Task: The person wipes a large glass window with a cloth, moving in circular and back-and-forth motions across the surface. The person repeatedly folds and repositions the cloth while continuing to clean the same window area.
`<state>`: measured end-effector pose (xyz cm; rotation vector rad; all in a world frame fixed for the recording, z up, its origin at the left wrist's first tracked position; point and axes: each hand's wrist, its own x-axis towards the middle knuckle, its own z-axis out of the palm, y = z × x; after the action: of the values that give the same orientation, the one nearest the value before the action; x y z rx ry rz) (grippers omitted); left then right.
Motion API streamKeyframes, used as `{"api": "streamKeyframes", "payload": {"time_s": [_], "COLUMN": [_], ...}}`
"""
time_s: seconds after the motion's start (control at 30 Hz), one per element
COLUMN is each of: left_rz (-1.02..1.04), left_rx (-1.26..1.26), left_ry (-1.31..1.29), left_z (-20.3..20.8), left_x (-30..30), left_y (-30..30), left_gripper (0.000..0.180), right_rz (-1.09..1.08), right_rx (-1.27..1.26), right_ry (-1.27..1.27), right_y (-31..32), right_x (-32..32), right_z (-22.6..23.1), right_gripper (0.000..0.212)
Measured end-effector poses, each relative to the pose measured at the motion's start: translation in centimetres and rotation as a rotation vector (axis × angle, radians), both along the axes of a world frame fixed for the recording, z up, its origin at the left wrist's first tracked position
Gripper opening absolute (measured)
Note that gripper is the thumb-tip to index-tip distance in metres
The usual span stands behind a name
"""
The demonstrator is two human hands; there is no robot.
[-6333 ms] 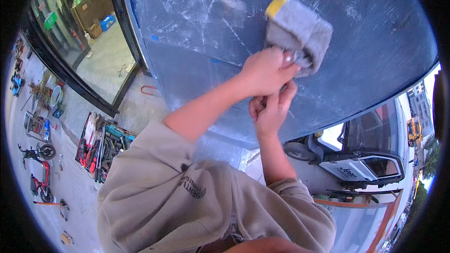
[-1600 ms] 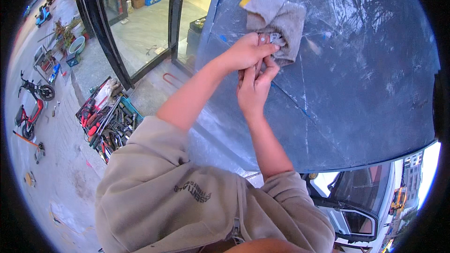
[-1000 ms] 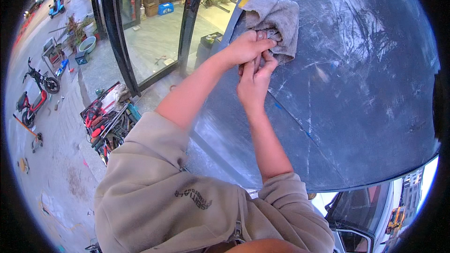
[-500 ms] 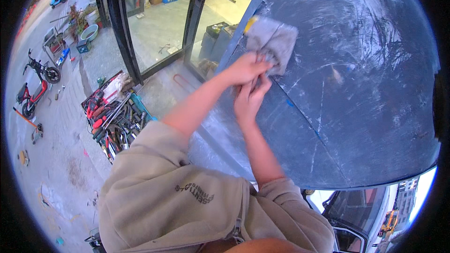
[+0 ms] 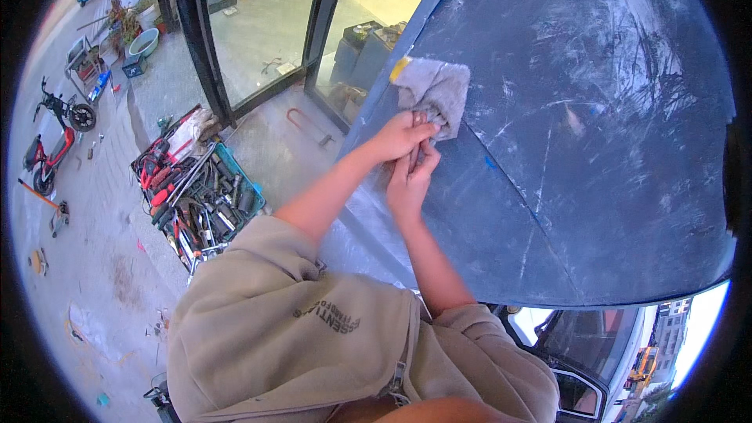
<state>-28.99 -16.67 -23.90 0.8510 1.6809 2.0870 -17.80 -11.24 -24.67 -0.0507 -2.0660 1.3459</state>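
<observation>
A grey cloth (image 5: 445,86) with a yellow corner spreads over the left edge of a large dark blue-grey panel (image 5: 611,188), which carries whitish smears and a long seam line. My left hand (image 5: 401,136) is closed on the bunched middle of the cloth. Just below it, my right hand (image 5: 410,188) pinches the cloth's lower, gathered end. The two hands are close together, fingers nearly touching. Part of the cloth is hidden behind the fingers.
To my left, a box of tools (image 5: 207,188) stands on the ground beside a glass door frame (image 5: 205,55). Farther left are a red and black scooter (image 5: 55,145) and a pale green basin (image 5: 144,43). A vehicle (image 5: 583,345) shows below the panel.
Both hands and the cloth have shifted a little left and down along the panel's edge. My grip on the cloth stays. The whole view has tilted slightly.
</observation>
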Motion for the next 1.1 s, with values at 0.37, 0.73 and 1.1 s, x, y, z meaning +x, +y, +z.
{"api": "streamKeyframes", "payload": {"time_s": [0.37,0.73,1.1], "left_rz": [-0.059,0.077,0.139], "left_rx": [0.23,0.17,-0.33], "left_ry": [0.063,-0.224,0.269], "left_z": [7.8,-2.1,1.8], "left_x": [-1.8,3.0,11.9], "left_y": [0.9,1.0,2.4], "left_gripper": [0.027,0.029,0.047], "right_rz": [-0.025,0.067,0.021], "right_rx": [0.255,0.225,-0.155], "right_ry": [0.028,-0.23,-0.052], "right_y": [1.6,3.1,4.8], "right_x": [-2.7,1.5,10.6], "right_z": [7.7,-1.2,-5.4], "right_gripper": [0.04,0.041,0.036]}}
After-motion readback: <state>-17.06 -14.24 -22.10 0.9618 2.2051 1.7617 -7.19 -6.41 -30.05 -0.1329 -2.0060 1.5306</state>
